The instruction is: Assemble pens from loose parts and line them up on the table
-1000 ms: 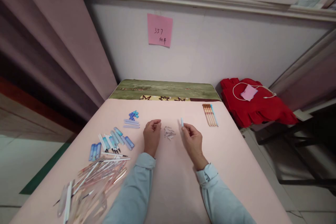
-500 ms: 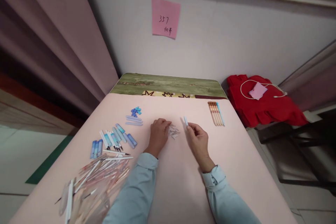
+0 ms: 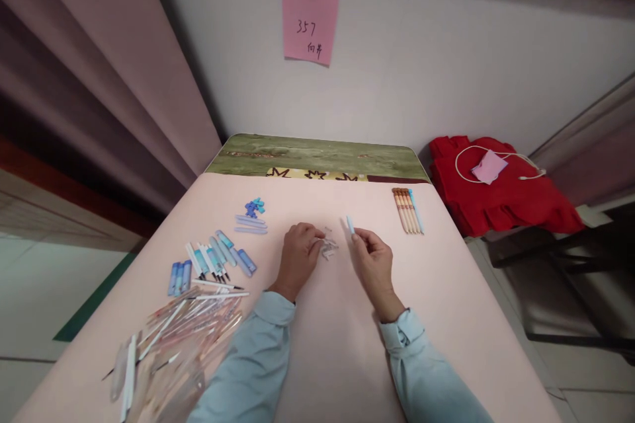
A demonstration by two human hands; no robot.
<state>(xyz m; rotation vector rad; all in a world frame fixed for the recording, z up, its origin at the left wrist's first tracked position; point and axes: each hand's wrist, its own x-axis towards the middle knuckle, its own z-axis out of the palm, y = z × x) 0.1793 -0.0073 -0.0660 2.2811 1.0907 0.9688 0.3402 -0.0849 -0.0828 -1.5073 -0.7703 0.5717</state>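
Note:
My right hand [image 3: 373, 262] pinches a small light-blue pen part [image 3: 350, 225] upright between thumb and fingers above the pink table [image 3: 337, 344]. My left hand [image 3: 297, 256] rests on the table with its fingers curled over a little pile of clear plastic pieces [image 3: 328, 248], touching them; whether it holds one is hidden. Both sleeves are pale blue.
A row of assembled tan pens with one blue pen [image 3: 407, 210] lies at the far right. Blue caps [image 3: 254, 207], blue pen barrels [image 3: 218, 258] and a heap of refills and clear tubes [image 3: 178, 337] lie to the left. A red cloth with a cable [image 3: 496, 192] sits beside the table.
My left hand moved right onto the pile of clear pieces and closed its fingers over them. My right hand kept hold of the blue part, nearly still. The camera tilted down slightly.

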